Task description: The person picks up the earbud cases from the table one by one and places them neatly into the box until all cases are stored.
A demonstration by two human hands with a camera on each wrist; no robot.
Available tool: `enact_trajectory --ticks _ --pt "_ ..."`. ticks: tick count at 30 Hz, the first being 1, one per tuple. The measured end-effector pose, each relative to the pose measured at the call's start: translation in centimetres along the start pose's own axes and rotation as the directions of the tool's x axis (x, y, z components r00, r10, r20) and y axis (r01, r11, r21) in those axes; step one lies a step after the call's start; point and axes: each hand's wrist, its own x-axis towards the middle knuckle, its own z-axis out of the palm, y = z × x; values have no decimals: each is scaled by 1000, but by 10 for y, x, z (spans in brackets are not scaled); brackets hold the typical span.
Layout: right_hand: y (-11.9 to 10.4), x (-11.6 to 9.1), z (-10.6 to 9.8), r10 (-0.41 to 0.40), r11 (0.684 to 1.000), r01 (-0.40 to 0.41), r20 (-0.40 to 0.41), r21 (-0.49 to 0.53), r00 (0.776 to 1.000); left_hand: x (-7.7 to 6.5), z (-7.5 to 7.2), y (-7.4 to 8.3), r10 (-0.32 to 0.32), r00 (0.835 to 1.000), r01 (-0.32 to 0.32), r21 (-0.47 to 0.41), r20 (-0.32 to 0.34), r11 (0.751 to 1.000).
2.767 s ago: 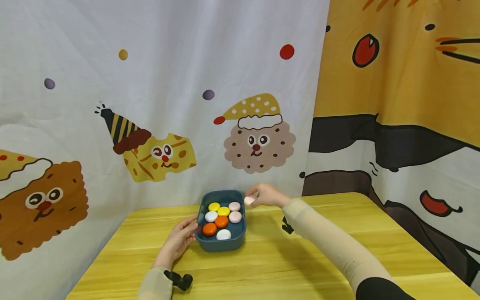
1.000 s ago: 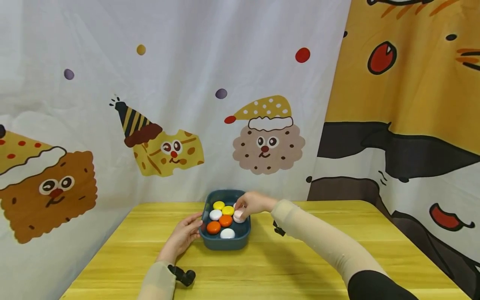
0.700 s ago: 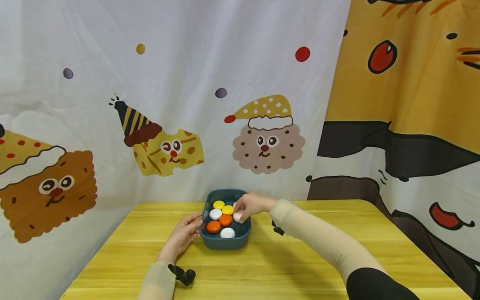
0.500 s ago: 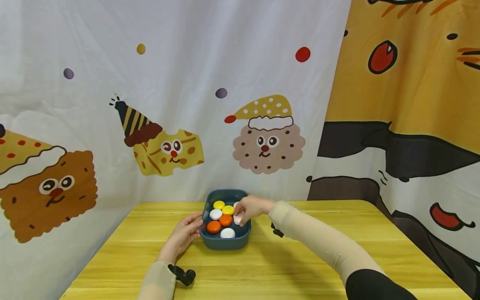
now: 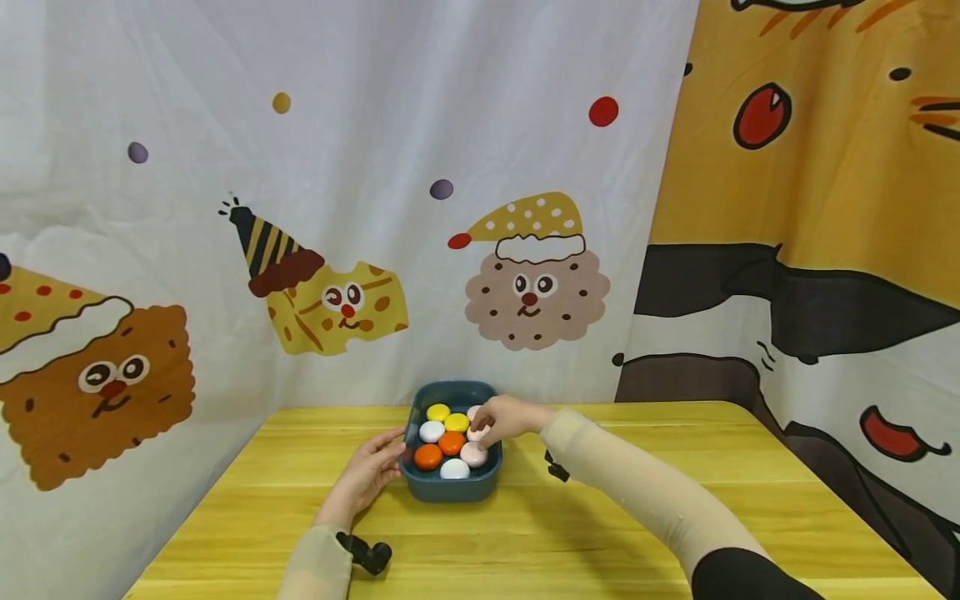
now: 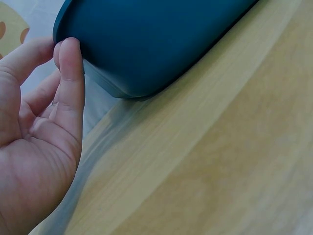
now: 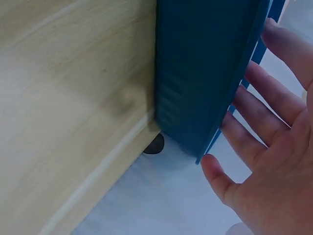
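A dark blue box [image 5: 448, 490] with rounded corners holds several glossy, candy-like discs. In it show two yellow, two orange, two whitish and several pale pink ones, among them a pink disc [image 5: 473, 454] at the near right. My right hand [image 5: 510, 417] reaches over the right rim, its fingertips covering part of another pink disc [image 5: 480, 433]. In the right wrist view its fingers [image 7: 259, 100] spread loosely past the box edge and grip nothing visible. My left hand [image 5: 369, 468] touches the left rim with nearly straight fingers; the left wrist view shows its fingertips [image 6: 71, 46] at the box's outer corner.
The box stands at the back of a yellow wood-grain table [image 5: 480, 550]. Right behind the table hangs a pale curtain [image 5: 360, 100] with cartoon food prints. A yellow and black printed cloth [image 5: 810, 200] hangs on the right.
My right hand brought a pink disc from beside the box into it, set it down at the near right, and drew its fingers back off it. My left hand stays at the rim.
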Motion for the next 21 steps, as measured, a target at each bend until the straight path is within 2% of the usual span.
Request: enact_trajectory --ticks 5,12,17,21 --pt "6 -4 0 -6 997 10 -55 74 998 2 0 0 -1 1000 1 7 16 1000" --pt "14 -9 -3 -10 992 27 -133 122 991 3 -2 0 -19 999 18 10 28 1000" --pt "24 -11 -8 -4 983 40 -191 181 982 1 -5 1 -18 1000 19 32 -7 999" --pt "35 -19 -11 38 971 21 -244 236 969 -1 -11 0 -20 1000 21 52 -19 998"
